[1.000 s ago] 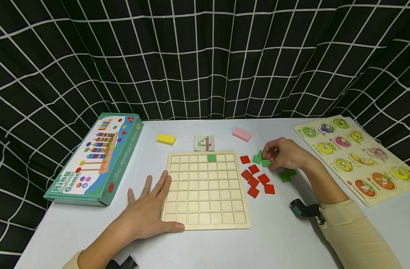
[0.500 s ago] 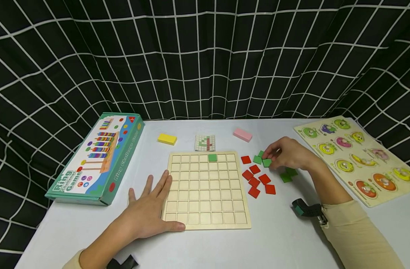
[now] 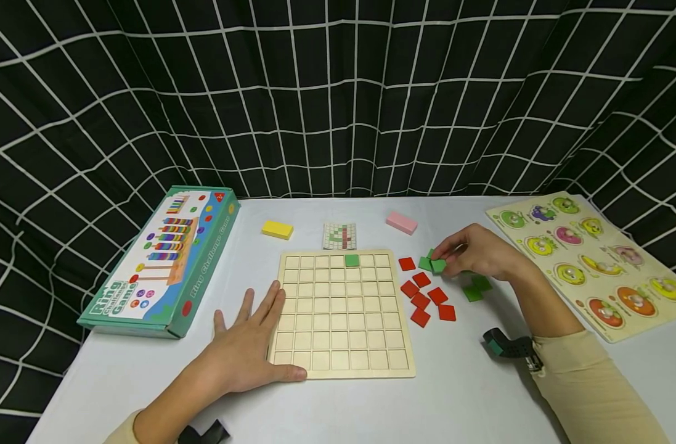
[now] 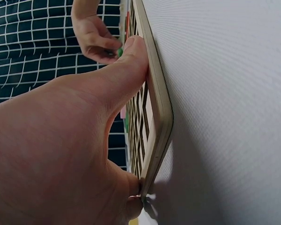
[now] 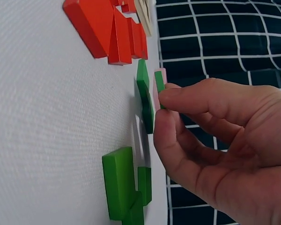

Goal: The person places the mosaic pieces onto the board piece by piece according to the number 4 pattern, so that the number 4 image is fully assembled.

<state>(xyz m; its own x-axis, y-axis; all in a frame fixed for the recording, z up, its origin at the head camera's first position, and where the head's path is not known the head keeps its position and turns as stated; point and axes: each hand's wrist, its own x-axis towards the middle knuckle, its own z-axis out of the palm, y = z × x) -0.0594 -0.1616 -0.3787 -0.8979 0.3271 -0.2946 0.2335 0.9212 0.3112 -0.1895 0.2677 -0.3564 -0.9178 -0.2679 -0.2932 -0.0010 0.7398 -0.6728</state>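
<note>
A pale wooden grid board (image 3: pixel 338 308) lies on the table with one green tile (image 3: pixel 351 261) in its top row. My left hand (image 3: pixel 242 356) rests along the board's left side, fingers spread; in the left wrist view, the thumb (image 4: pixel 126 70) lies on the board's edge. My right hand (image 3: pixel 477 254) pinches a green square tile (image 5: pixel 159 79) between thumb and fingertips, just over other green tiles (image 3: pixel 424 264). Several red square tiles (image 3: pixel 420 301) lie between that hand and the board. More green tiles (image 5: pixel 119 183) lie under and beside the right wrist.
Behind the board lies a small pattern card (image 3: pixel 339 236), between a yellow block (image 3: pixel 277 230) and a pink block (image 3: pixel 401 222). A ring game box (image 3: pixel 162 259) stands left. A fruit puzzle board (image 3: pixel 587 259) lies right. A black gridded curtain (image 3: pixel 338 98) surrounds the table.
The green tile in my right hand has shifted slightly left and away from me, over its neighbours. My left hand stays on the board. The head view has moved a little.
</note>
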